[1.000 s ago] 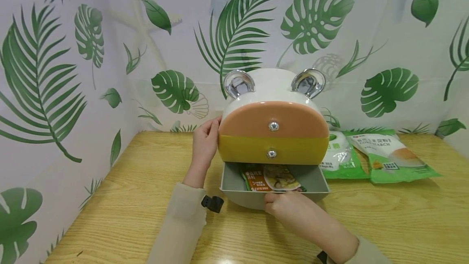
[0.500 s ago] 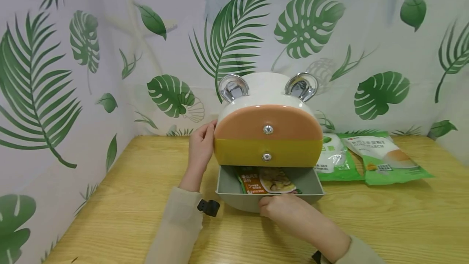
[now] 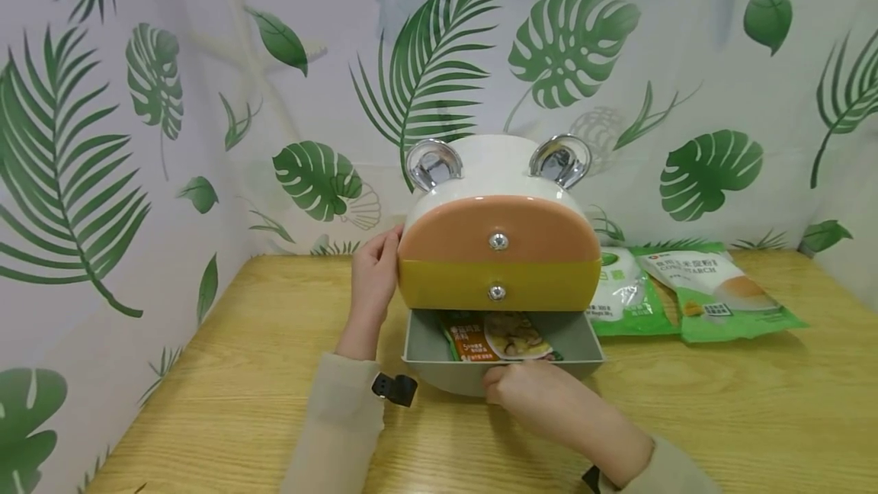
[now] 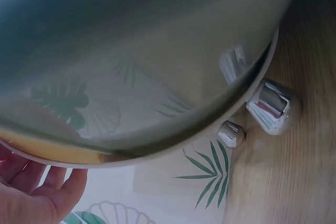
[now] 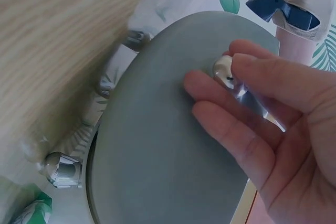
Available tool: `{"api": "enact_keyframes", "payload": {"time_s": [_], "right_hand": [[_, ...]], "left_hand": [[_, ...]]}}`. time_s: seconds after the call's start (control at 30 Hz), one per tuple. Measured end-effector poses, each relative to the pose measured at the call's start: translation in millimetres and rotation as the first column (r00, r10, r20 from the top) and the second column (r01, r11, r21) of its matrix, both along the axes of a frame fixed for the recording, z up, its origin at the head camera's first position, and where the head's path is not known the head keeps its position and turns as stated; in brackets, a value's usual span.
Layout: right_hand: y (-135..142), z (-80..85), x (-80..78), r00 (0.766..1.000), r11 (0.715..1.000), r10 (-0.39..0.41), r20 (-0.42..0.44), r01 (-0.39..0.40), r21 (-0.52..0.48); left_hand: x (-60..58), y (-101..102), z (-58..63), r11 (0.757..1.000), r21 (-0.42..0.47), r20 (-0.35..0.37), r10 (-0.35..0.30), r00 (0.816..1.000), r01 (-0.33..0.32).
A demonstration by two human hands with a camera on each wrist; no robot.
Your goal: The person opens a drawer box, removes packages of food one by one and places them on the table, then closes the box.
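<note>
A rounded storage box (image 3: 497, 162) with a white shell and two chrome ears stands on the table. Its top drawer (image 3: 446, 231) is orange and its middle one (image 3: 446, 280) yellow, both closed. The grey bottom drawer (image 3: 442, 378) is pulled out. Inside lies a seasoning packet (image 3: 504, 338) with food pictured on it. My right hand (image 3: 538, 395) pinches the drawer's silver knob (image 5: 223, 72) between thumb and fingers, as the right wrist view shows. My left hand (image 3: 373, 277) rests against the box's left side, its fingertips (image 4: 76, 182) touching the shell.
Two green-and-white bags stand out to the right of the box: a cornstarch bag (image 3: 720, 292) and another bag (image 3: 627, 299) partly behind the box. Chrome feet (image 4: 273, 108) hold the box up off the wooden table (image 3: 240, 402). Leaf-printed cloth (image 3: 439, 14) hangs close behind.
The head view has shifted slightly, moving the scene a little left and down. Both hands keep their places, and the grey drawer stays pulled out about as far.
</note>
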State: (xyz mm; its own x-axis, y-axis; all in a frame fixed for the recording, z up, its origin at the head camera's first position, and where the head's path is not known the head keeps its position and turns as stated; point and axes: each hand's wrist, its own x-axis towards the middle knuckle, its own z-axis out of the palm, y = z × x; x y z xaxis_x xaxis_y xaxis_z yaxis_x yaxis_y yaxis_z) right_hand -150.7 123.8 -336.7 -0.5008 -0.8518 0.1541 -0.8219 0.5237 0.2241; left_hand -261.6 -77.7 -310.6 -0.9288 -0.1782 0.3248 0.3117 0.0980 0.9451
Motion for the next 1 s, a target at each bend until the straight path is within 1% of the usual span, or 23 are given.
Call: {"api": "enact_keyframes", "payload": {"time_s": [0.1,0.33,0.57,0.7,0.8,1.0], "right_hand": [[-1.1,-0.2,-0.1,1.000,1.000,0.003,-0.001,-0.003,0.001],[-3.7,-0.2,-0.3,0.999,1.000,-0.007,0.033,0.007,-0.012],[-3.2,0.0,0.3,1.000,1.000,-0.008,0.012,0.009,-0.016],[-2.9,0.9,1.0,0.999,1.000,-0.013,0.047,0.014,-0.017],[-2.7,1.7,1.8,0.996,1.000,-0.006,0.084,0.008,-0.021],[-1.2,5.1,4.9,0.992,1.000,0.010,0.125,-0.008,-0.018]], "left_hand": [[0.3,-1.4,-0.9,1.000,0.015,0.007,-0.002,1.000,0.001],[0.6,-4.1,-2.1,1.000,0.006,-0.003,0.014,1.000,-0.014],[-0.3,-3.4,-2.5,1.000,0.006,-0.016,0.008,1.000,-0.008],[0.2,-2.5,-2.6,1.000,-0.004,-0.016,0.002,1.000,-0.002],[1.1,-2.6,-2.6,1.000,-0.008,-0.013,-0.001,1.000,0.001],[0.8,-2.3,-2.2,1.000,-0.023,-0.017,-0.010,1.000,0.009]]}}
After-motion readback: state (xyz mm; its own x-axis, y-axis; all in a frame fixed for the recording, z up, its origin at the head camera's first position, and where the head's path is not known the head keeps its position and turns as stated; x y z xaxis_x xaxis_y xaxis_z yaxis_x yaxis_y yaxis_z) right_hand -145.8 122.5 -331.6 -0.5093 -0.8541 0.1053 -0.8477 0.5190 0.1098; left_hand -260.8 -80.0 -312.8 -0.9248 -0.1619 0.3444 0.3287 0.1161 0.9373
